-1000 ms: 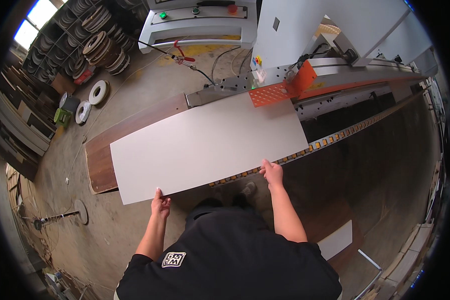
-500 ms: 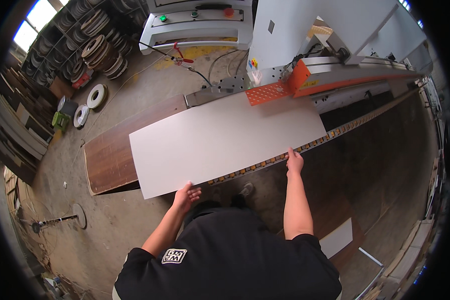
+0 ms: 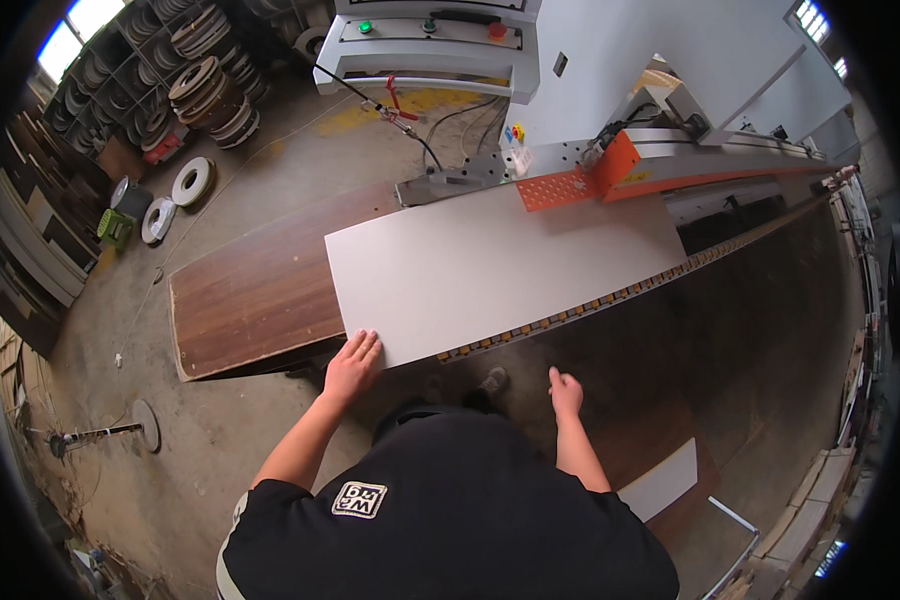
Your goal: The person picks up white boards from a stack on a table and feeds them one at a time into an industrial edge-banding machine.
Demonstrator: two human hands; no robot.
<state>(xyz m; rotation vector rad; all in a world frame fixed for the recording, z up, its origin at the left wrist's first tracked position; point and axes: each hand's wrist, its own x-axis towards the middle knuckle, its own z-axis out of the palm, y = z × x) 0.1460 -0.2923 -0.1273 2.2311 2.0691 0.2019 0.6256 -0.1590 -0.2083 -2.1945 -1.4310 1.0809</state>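
Observation:
A long white board [image 3: 500, 270] lies on the roller rail [image 3: 560, 318] of a grey machine, its far edge under an orange perforated guard [image 3: 555, 190]. My left hand [image 3: 352, 364] rests at the board's near left corner, fingers stretched out along its end and edge. Below the rail, apart from the board, hangs my right hand [image 3: 566, 392] with loosely curled fingers and nothing visible in them.
A brown wood-grain panel [image 3: 255, 290] extends left from beneath the board. The machine's control panel [image 3: 430, 35] stands ahead, near an air hose [image 3: 410, 130]. Edging rolls [image 3: 193, 182] lie at the far left. A smaller white panel [image 3: 665, 480] sits low at right.
The white board has shifted right along the rail. My right hand has let go of its near edge and dropped back toward me. My left hand has moved onto the board's left corner.

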